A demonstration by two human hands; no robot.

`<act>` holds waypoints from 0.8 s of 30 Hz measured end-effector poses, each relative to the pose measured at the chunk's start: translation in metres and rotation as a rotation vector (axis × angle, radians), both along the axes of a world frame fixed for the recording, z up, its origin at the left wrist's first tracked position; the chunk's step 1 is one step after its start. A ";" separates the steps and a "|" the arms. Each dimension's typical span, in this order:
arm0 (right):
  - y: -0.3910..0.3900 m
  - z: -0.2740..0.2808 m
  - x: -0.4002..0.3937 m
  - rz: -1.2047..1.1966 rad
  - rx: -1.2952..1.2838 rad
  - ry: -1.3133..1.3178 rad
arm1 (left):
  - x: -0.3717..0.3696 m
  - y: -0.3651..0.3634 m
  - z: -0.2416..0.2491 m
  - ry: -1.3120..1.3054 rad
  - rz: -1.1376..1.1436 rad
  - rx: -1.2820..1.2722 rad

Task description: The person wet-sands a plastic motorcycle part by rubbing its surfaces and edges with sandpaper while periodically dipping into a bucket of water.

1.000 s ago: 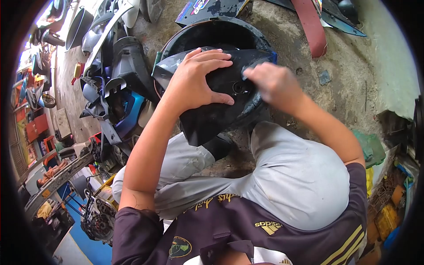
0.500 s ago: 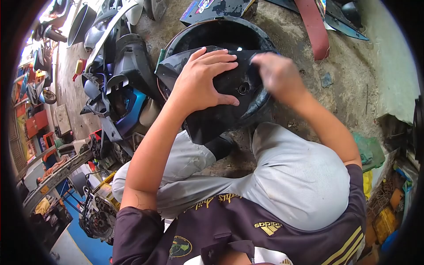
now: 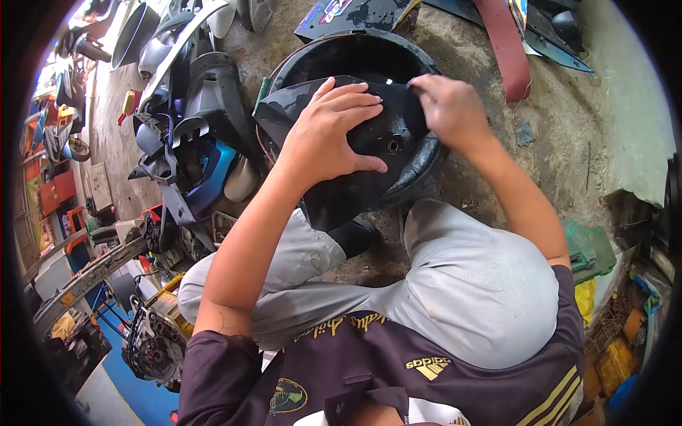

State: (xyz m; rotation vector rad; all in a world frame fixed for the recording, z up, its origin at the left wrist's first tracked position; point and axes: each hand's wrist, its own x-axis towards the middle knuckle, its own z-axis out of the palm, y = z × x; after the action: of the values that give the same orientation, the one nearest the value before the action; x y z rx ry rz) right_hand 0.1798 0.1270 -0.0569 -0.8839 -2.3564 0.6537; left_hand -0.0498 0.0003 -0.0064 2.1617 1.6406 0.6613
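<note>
A wet black plastic panel [image 3: 334,195], shaped like motorcycle bodywork with a round hole, rests across a round black basin [image 3: 334,50]. My left hand [image 3: 330,128] lies on the panel with fingers spread and thumb apart, pressing on its surface. At the panel's upper right edge, my right hand [image 3: 455,113] has its fingers curled together. Whatever they pinch is hidden, apart from a small dark bit near the fingertips. The basin's near side is covered by the panel.
Several motorcycle body panels [image 3: 213,85] are piled on the left floor. A box with a printed label [image 3: 355,18] stands behind the basin. A red strip [image 3: 506,57] lies at upper right, and a green plastic piece [image 3: 593,252] is at right. An engine [image 3: 153,348] sits at lower left.
My right hand has shifted slightly along the panel's upper right edge and is less blurred. My left hand keeps its place on the panel. The whole view has moved a little.
</note>
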 end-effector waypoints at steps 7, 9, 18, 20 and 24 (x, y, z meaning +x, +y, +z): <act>0.004 0.000 -0.001 0.040 -0.046 -0.025 | 0.002 0.002 0.002 0.017 0.001 -0.010; 0.001 0.000 0.001 0.022 0.008 -0.054 | 0.002 0.002 0.003 0.024 0.002 -0.015; -0.039 -0.012 0.040 0.035 0.032 0.139 | 0.011 0.006 0.016 0.161 -0.078 -0.052; -0.047 -0.010 0.048 0.088 0.003 0.047 | 0.017 0.002 0.023 0.249 -0.109 -0.076; -0.026 -0.041 0.066 -0.141 0.017 0.186 | 0.020 0.003 0.022 0.222 -0.095 -0.095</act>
State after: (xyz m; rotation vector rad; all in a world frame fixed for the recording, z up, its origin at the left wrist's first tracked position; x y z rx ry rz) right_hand 0.2461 0.1014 -0.0977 -0.9307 -2.1112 0.6284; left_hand -0.0302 0.0033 0.0160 2.2939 1.6269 0.3188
